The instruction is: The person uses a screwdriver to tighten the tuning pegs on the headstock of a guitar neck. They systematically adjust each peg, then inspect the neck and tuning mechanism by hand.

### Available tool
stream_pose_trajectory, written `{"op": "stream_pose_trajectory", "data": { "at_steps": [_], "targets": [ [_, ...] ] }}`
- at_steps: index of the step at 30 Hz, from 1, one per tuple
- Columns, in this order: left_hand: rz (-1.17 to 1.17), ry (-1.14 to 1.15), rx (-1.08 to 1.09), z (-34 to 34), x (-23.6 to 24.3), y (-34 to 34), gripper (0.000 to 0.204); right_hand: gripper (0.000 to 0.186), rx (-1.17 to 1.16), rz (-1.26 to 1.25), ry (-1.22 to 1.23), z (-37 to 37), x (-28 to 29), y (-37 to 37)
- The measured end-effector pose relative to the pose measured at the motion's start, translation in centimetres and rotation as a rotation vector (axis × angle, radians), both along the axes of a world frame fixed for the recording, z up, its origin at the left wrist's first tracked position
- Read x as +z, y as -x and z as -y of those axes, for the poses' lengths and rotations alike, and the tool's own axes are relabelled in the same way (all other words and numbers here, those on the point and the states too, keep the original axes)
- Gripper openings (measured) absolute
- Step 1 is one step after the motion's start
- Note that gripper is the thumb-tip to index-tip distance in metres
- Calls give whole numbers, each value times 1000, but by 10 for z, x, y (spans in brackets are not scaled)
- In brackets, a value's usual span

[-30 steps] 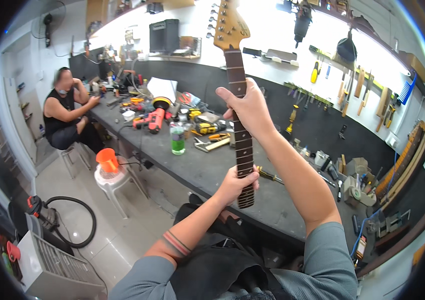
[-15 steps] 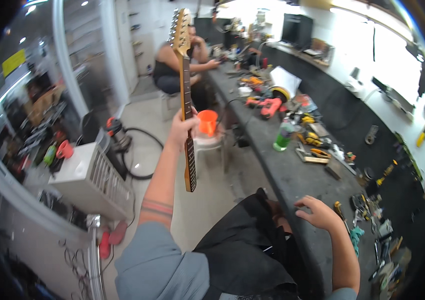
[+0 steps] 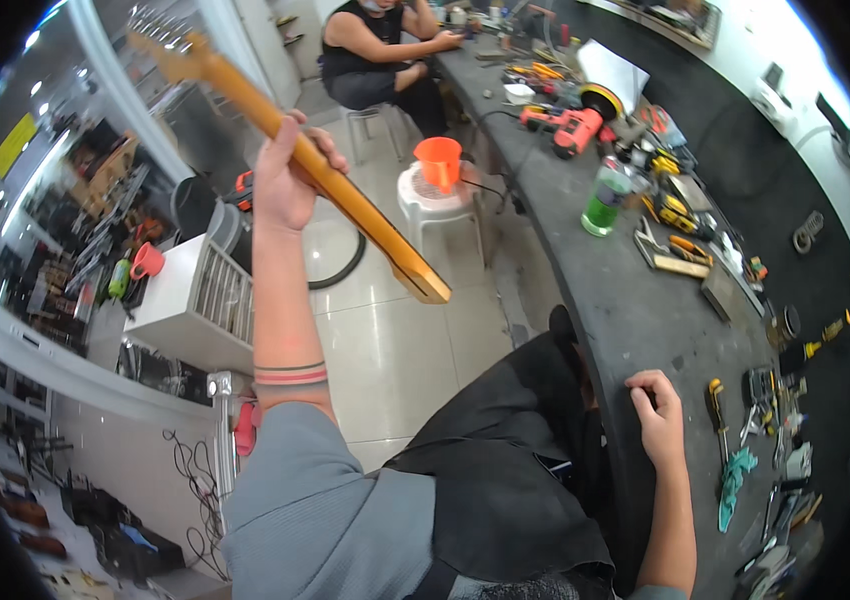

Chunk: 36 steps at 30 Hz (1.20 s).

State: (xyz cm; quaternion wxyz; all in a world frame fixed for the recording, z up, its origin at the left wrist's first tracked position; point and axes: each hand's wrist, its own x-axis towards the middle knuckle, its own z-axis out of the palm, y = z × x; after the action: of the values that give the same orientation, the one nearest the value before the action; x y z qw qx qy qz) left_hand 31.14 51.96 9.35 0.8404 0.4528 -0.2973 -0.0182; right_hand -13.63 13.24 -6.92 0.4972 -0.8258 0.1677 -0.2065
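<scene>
My left hand (image 3: 295,178) is wrapped round the middle of a guitar neck (image 3: 370,222), held out over the floor. The neck slants, its headstock with metal tuners at the upper left and its squared heel at the lower right. Its plain amber wooden back shows; the fretboard is turned away. At the front edge of the dark workbench (image 3: 635,330) rests my right hand (image 3: 659,410), loosely curled with a gap between thumb and forefinger and nothing visible in it. A yellow-handled screwdriver (image 3: 716,405) and a teal cloth (image 3: 736,480) lie right of that hand.
An orange jug (image 3: 437,163) stands on a white stool (image 3: 440,200) ahead. The bench carries a green bottle (image 3: 606,197), a red power tool (image 3: 577,128) and a yellow drill (image 3: 675,205). A person (image 3: 375,55) sits beyond; a white cabinet (image 3: 180,300) stands left.
The neck has swung from upright to slanting, its headstock moving left, and now shows its back instead of its frets. My right hand's fingers have curled in. The view has tilted downward.
</scene>
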Motion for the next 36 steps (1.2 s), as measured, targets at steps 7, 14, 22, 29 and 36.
{"op": "stream_pose_trajectory", "data": {
  "at_steps": [7,14,22,29,36],
  "targets": [
    [13,214,106,73,-2,23,39,37,-12,106,385,-28,46,-20],
    [-270,432,-133,162,-21,78,16,80,11,225,955,-100,114,-146],
    [-507,529,-113,149,-23,76,17,68,-38,63,982,-41,74,-105],
    [-525,432,-230,160,-40,80,21,54,-84,-6,835,-28,75,-95],
    [-462,449,-474,175,-21,66,15,46,258,-64,-616,-6,45,-72]
  ]
}}
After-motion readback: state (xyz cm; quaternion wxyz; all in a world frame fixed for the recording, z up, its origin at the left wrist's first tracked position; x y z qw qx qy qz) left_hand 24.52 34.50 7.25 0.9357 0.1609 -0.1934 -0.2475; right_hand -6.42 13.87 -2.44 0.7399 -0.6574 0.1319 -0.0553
